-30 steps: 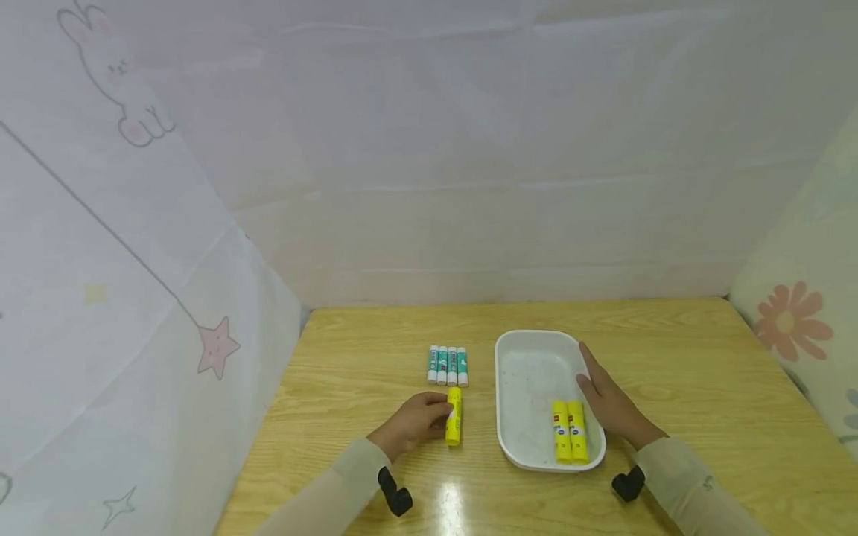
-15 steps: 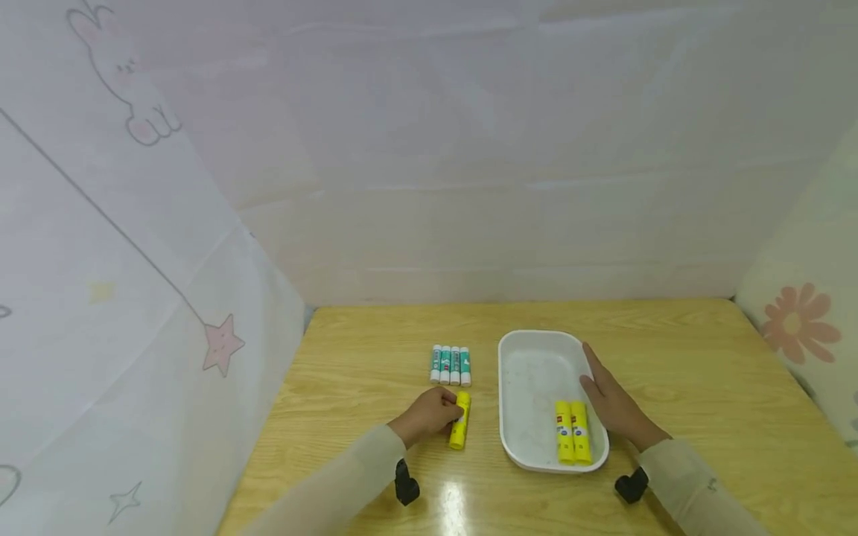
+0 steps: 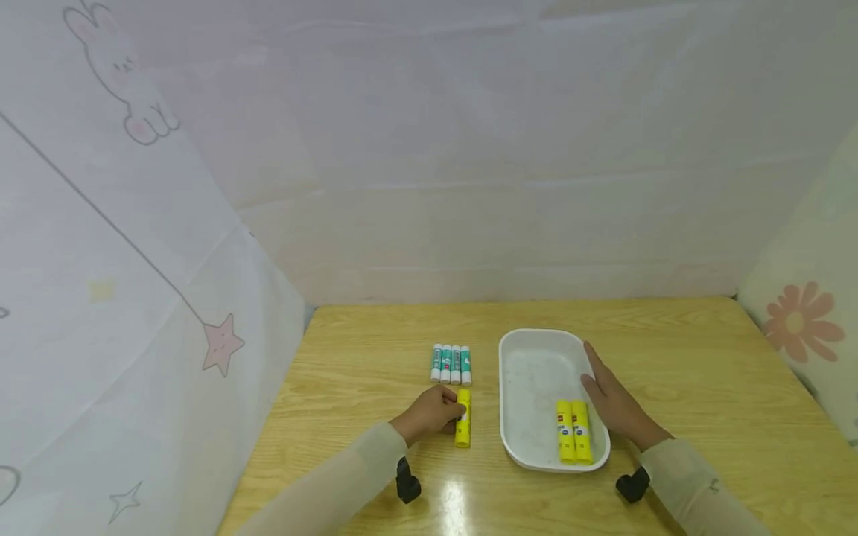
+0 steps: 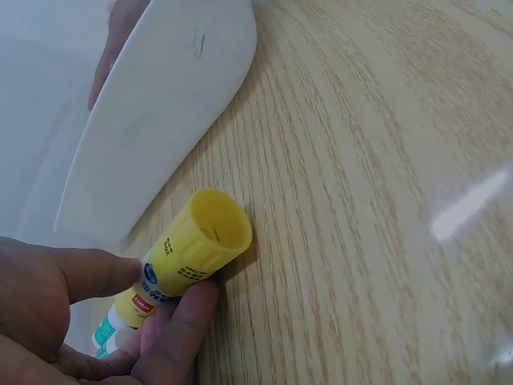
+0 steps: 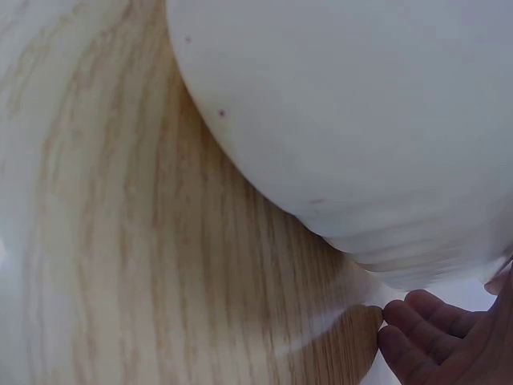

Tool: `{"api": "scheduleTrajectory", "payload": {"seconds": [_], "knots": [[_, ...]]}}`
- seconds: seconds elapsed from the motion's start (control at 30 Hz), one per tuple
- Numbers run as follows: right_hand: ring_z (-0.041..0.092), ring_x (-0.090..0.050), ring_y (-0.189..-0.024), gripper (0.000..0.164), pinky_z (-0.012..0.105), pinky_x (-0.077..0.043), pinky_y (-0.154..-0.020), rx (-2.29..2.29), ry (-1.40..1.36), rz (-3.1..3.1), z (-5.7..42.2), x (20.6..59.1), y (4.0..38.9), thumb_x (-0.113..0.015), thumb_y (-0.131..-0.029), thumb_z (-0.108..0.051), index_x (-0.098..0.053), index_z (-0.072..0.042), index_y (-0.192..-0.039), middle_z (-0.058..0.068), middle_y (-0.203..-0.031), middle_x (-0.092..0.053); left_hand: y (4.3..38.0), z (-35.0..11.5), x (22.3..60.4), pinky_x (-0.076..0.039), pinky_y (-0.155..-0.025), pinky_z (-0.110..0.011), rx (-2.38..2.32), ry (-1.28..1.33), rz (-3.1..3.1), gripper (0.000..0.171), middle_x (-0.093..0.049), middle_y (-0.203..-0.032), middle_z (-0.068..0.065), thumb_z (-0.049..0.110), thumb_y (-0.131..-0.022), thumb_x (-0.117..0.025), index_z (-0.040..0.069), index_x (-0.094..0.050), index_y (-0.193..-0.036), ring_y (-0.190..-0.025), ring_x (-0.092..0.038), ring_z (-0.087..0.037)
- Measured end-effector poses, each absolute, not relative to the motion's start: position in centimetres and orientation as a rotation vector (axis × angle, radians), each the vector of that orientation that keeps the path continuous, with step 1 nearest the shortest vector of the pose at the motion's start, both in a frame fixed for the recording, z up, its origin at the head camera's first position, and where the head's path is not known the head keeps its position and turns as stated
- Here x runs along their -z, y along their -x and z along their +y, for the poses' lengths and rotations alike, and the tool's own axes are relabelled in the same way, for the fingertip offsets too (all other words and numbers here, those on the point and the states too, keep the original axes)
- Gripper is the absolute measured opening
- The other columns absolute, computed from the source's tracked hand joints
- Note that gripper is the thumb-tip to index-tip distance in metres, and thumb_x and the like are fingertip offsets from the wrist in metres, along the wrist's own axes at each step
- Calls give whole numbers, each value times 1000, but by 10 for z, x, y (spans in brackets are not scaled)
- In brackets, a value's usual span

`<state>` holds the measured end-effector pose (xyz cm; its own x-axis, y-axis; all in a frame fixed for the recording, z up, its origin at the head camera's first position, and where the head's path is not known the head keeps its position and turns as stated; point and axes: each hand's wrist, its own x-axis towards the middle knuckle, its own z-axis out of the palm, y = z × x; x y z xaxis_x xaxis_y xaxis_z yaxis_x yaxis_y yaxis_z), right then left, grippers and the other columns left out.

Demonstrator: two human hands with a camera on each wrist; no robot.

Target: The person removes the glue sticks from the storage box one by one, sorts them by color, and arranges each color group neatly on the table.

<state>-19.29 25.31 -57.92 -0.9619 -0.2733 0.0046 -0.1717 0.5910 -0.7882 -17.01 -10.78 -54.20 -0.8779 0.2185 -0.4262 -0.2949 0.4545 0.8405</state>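
My left hand (image 3: 429, 414) pinches a yellow glue stick (image 3: 463, 428) between thumb and fingers, low over the table or on it. The left wrist view shows the hollow end of the yellow glue stick (image 4: 184, 249) pointing away from the hand. To the right stands a white tray (image 3: 519, 454) with two yellow glue sticks (image 3: 573, 432) lying side by side at its near right corner. My right hand (image 3: 617, 409) rests against the tray's right side, thumb at the rim and fingers extended outside. In the right wrist view those fingers (image 5: 425, 325) lie beside the tray wall.
Several green-and-white glue sticks (image 3: 451, 365) lie in a row beyond my left hand, left of the tray. The wooden table (image 3: 362, 335) ends at a pale hanging cloth (image 3: 429, 223) at the back, with printed cloth (image 3: 221, 417) on the left.
Over the second, my left hand has shifted slightly right with the yellow glue stick, which tilted and is now nearly straight again. My right hand and the tray stay together.
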Motion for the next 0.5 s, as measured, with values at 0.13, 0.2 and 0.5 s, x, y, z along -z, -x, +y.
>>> {"api": "scheduleTrajectory", "payload": {"seconds": [0.13, 0.2, 0.5], "knots": [[41, -2, -146, 63, 63, -9, -114, 1314, 378, 2692, 253, 578, 192, -30, -108, -31, 11, -23, -156, 13, -162, 6, 170, -108, 542, -59, -74, -38, -1432, 76, 2220, 38, -57, -102, -13, 13, -95, -64, -7, -48, -123, -85, -65, -23], [41, -2, -146, 64, 63, -9, -114, 1314, 374, 2692, 253, 577, 192, -30, -108, -31, 11, -24, -156, 13, -162, 5, 170, -108, 542, -59, -74, -37, -1438, 80, 2216, 38, -57, -102, -13, 12, -95, -64, -8, -48, -123, -86, -65, -23], [43, -3, -145, 64, 64, -9, -113, 1317, 376, 2696, 252, 576, 192, -32, -108, -31, 10, -25, -156, 14, -162, 4, 172, -111, 545, -59, -73, -35, -1461, 97, 2197, 39, -57, -104, -13, 14, -95, -65, -6, -48, -124, -86, -65, -22]]}}
